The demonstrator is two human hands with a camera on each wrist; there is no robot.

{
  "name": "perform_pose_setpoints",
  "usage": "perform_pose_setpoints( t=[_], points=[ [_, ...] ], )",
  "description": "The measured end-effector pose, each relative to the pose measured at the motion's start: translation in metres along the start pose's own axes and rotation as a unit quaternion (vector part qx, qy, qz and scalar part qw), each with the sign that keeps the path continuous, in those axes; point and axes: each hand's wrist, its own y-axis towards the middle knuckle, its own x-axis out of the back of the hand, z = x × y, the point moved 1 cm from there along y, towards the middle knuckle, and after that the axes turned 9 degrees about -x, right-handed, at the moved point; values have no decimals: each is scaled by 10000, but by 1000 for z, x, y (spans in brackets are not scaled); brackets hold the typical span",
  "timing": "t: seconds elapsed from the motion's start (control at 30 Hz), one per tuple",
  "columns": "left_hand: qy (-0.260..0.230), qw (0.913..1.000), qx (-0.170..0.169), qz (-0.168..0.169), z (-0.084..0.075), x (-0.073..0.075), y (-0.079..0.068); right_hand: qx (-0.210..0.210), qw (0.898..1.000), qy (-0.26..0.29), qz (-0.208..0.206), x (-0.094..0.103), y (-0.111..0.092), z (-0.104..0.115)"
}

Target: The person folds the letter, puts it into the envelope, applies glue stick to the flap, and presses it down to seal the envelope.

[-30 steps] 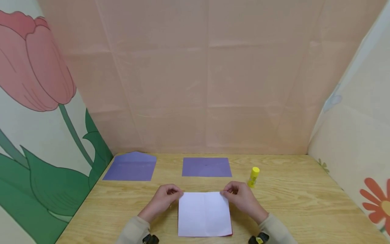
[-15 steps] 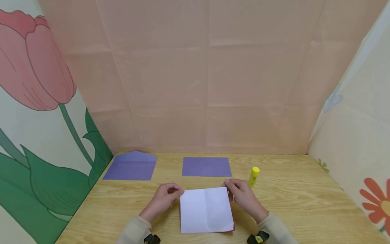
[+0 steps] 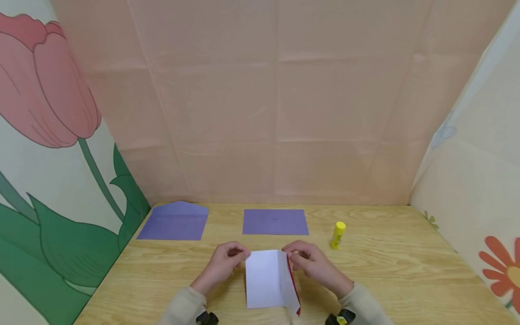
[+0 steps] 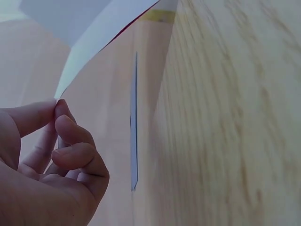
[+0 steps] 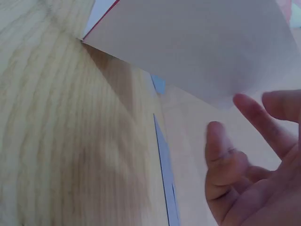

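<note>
A folded white card (image 3: 263,279) with a red outer edge stands half folded near the table's front, its right panel (image 5: 188,42) raised at an angle. My left hand (image 3: 222,265) pinches the card's far left corner between thumb and index finger; the left wrist view shows this pinch closely. At the raised panel's far corner is my right hand (image 3: 316,265). In the right wrist view its index fingertip (image 5: 241,100) touches or nearly touches the panel, with the thumb apart and the other fingers bent loosely.
A purple envelope (image 3: 172,228) with its flap up lies at the back left. Another purple rectangle (image 3: 276,222) lies at the back middle. A yellow glue stick (image 3: 338,235) stands beyond my right hand. A pinkish backdrop (image 3: 276,113) rises behind the wooden table (image 3: 406,271).
The card's right panel has swung up and leftward from lying nearly flat. My right hand has moved left with it; my left hand has shifted slightly right, still pinching its corner.
</note>
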Motion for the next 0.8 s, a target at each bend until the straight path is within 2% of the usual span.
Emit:
perform_pose_setpoints(
  t=[0.07, 0.13, 0.2, 0.3, 0.4, 0.53, 0.7, 0.8],
  points=[
    [-25, 10000, -41, 13, -1, -2, 0, -58, 9991, -335, -236, -7, 8, -18],
    [-44, 10000, -47, 30, -1, -3, 1, -57, 9978, -450, -474, -11, 13, -34],
    [-44, 10000, -42, 40, -2, -5, 2, -54, 9978, -526, -405, -10, 14, -39],
    [-58, 10000, 14, 64, -14, -7, -1, -464, 9957, -696, -406, -9, 15, -39],
    [-56, 10000, 9, 68, -13, -9, 0, -726, 9921, -895, -502, -8, 16, -37],
    [-275, 9995, 109, 85, -1, -11, 5, -697, 9904, -979, -681, -8, 16, -37],
    [-344, 9988, 237, 270, -3, -13, 3, -436, 9903, -888, -978, -10, 16, -36],
    [-229, 9990, 92, 364, -3, -14, 2, -487, 9887, -791, -1175, -12, 17, -36]
  ],
)
